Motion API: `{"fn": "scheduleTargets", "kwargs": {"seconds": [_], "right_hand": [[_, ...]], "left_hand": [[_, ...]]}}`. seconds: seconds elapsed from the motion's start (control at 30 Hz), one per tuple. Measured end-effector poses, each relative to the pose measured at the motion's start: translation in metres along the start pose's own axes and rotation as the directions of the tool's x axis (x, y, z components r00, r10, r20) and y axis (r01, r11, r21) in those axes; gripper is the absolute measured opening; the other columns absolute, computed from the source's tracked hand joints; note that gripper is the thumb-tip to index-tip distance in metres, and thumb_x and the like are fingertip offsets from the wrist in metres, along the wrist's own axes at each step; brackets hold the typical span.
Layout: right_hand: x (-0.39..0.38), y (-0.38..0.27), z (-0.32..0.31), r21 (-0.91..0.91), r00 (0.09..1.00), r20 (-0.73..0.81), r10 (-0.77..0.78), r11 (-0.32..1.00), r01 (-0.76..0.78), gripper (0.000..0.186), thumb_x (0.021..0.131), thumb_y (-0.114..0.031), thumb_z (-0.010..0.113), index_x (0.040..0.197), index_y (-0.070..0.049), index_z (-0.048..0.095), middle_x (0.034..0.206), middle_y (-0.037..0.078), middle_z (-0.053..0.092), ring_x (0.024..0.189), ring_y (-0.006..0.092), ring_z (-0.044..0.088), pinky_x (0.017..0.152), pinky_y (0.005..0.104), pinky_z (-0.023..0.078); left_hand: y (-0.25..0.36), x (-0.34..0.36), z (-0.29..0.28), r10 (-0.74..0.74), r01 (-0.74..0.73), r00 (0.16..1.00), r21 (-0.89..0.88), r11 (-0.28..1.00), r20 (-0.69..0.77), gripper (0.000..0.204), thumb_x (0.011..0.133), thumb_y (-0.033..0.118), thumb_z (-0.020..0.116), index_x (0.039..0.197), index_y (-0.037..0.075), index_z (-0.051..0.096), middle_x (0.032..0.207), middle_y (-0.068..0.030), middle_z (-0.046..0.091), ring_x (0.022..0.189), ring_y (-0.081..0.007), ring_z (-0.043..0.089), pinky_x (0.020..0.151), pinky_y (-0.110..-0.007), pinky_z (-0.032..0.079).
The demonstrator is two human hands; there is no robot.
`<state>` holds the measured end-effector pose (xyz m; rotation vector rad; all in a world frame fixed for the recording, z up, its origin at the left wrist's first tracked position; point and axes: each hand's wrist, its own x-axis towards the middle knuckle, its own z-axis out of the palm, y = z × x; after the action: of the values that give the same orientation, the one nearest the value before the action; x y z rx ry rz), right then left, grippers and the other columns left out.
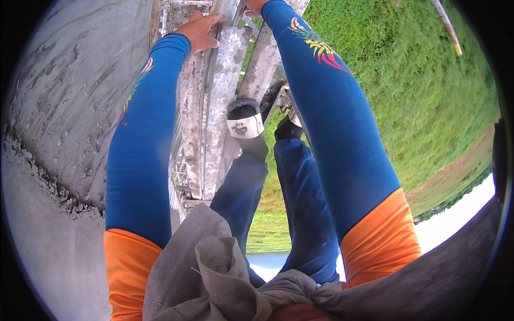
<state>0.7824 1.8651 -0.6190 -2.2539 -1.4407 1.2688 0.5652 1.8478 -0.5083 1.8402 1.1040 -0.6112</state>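
The left hand (pixel 201 33), palm side down, is by the upper end of the boards, its thumb and forefinger spread wide apart; whether it touches the wood beneath cannot be told. The right hand (pixel 256 6) is mostly cut off by the top of the view, beside the upper end of the same boards, so its grip cannot be told. Nearest to both is a long, grey-white, splattered board (pixel 224 80), running lengthwise between a brown weathered wooden board (pixel 191 107) along its left edge and a grey-brown plank (pixel 263 61) slanting away from its right edge. Near that plank's lower part is the left foot in a dark slide sandal with a broad white strap (pixel 245 127); the right foot (pixel 288 128), in dark covering, is farther right, partly hidden by the arm. Left of the boards stands a grey wall with a streaked, rough-edged coating (pixel 80 101); beyond their right edge, green grass (pixel 385 59) spreads below, with a pale slender pole (pixel 447 27) well apart from the boards. Blue sleeves (pixel 142 176) with orange upper parts cover both arms, above dark blue trousers (pixel 235 190).
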Motion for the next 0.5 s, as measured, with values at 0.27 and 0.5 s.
{"fn": "scheduleTargets", "kwargs": {"seconds": [0.27, 0.5], "right_hand": [[-0.001, -0.002, -0.005, 0.026, 0.998, -0.049, -0.034, 0.999, 0.035, 0.062, 0.088, -0.044, 0.072, 0.123, 0.004, 0.057, 0.118, 0.030, 0.067, 0.112, 0.0434, 0.066, 0.093, 0.0485, 0.054], [0.007, -0.001, 0.009, -0.244, 0.992, -0.066, -0.104, 0.966, 0.085, 0.068, 0.089, -0.032, 0.064, 0.140, 0.007, 0.042, 0.138, 0.028, 0.057, 0.117, 0.0425, 0.064, 0.094, 0.0476, 0.055]], "left_hand": [[0.016, 0.006, -0.006, -0.057, 0.054, 0.998, 0.149, 0.987, 0.013, 0.059, 0.093, 0.025, 0.074, 0.147, 0.029, 0.050, 0.134, -0.0233, 0.047, 0.122, -0.0447, 0.058, 0.107, -0.049, 0.049], [0.025, -0.004, -0.027, 0.070, -0.074, 0.997, 0.136, 0.988, 0.031, 0.048, 0.086, 0.019, 0.067, 0.134, 0.013, 0.061, 0.114, -0.0200, 0.072, 0.108, -0.0381, 0.068, 0.095, -0.048, 0.054]]}}
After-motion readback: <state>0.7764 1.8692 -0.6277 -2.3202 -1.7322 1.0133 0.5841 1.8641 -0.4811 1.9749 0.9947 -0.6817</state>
